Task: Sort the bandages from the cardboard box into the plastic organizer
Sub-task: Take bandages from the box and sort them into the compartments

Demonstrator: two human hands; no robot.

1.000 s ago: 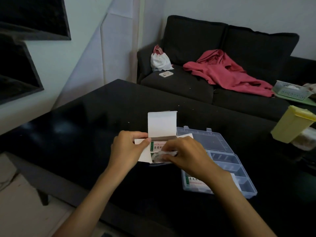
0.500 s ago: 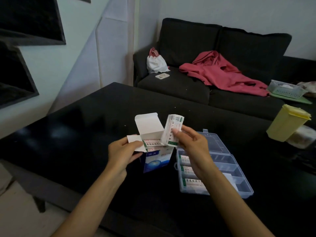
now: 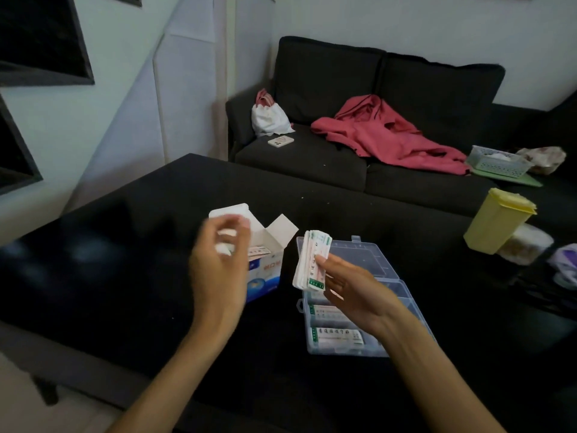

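The cardboard box, white and blue, stands open on the black table, and a few bandages show inside its mouth. My left hand hovers in front of the box, blurred, its fingers curled; something white shows between them. My right hand pinches a stack of white bandages with green print, held upright above the clear plastic organizer. The organizer lies open to the right of the box. Two of its near compartments hold bandages.
A yellow lidded container and a clear tub stand at the table's right edge. Behind the table is a dark sofa with a red garment, a white bag, a phone and a basket.
My right hand pulled a stack of bandages out of the box and carried it right, over the organizer. My left hand has let go of the box flap and lifted.
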